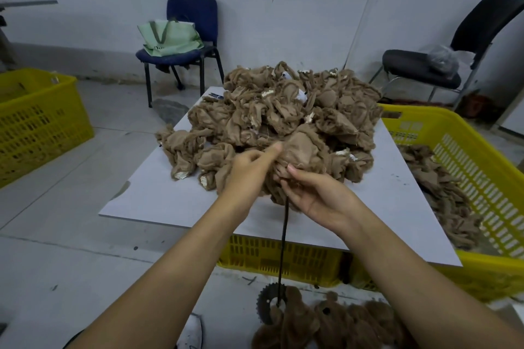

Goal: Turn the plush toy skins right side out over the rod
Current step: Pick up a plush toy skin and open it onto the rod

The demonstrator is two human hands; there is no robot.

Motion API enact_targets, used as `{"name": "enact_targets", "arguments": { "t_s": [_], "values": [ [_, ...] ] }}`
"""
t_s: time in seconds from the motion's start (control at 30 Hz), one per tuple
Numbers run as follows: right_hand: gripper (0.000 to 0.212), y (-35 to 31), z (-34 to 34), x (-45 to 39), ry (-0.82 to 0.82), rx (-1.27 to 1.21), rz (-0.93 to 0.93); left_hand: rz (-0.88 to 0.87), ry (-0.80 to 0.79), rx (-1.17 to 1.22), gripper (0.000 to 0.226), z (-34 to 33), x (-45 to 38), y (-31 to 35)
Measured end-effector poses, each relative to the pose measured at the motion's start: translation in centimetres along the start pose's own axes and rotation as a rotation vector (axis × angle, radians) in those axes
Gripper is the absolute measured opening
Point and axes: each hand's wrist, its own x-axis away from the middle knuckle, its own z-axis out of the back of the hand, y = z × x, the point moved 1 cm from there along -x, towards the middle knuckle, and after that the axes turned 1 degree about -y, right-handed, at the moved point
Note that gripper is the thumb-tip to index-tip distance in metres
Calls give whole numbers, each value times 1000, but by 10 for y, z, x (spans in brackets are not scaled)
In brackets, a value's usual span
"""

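Note:
A brown inside-out plush skin (300, 154) sits on top of a thin dark rod (283, 246) that rises from a toothed metal base (266, 304) on the floor. My left hand (249, 170) grips the skin's left side, thumb pressed into the fabric. From the right, my right hand (314, 193) pinches the skin's lower edge near the rod. Behind it, a big heap of inside-out skins (283, 110) covers the white board (158, 193). Furry turned skins (326, 320) lie on the floor by the base.
The board rests on a yellow crate (283, 259). A yellow crate (465, 178) at the right holds more brown skins; another yellow crate (37, 122) stands at the left. A blue chair (187, 37) with a green bag and a black chair (442, 59) stand by the wall.

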Motion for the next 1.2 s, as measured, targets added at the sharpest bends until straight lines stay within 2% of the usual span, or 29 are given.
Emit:
{"name": "enact_targets", "arguments": {
  "t_s": [0.07,0.17,0.27,0.37,0.43,0.53,0.73,0.8,0.93,1.07,1.2],
  "values": [
    [34,3,1,1,-50,66,13,20,-133,44,28,-4,4,-2],
    [38,4,1,6,-88,171,-3,-26,-91,212,8,-7,12,-7],
    [44,-3,-2,17,-27,279,-25,-131,80,137,10,-1,19,-6],
    [66,-12,-1,28,207,529,139,-303,200,-89,22,10,22,5],
    [60,-14,-3,33,234,589,255,-473,191,-189,23,18,23,15],
    [42,-4,-10,37,111,695,319,-685,135,-316,25,26,29,22],
    [34,4,-6,42,91,666,419,-898,55,-436,25,23,42,22],
    [35,2,-4,44,99,697,415,-937,11,-502,25,18,44,19],
    [51,4,-4,47,99,719,310,-983,-86,-615,25,1,47,12],
    [40,1,-8,46,114,671,247,-1018,-56,-662,24,-3,46,3],
    [39,-1,-10,44,65,600,304,-1037,-18,-703,24,-3,50,-5]
  ]
}}
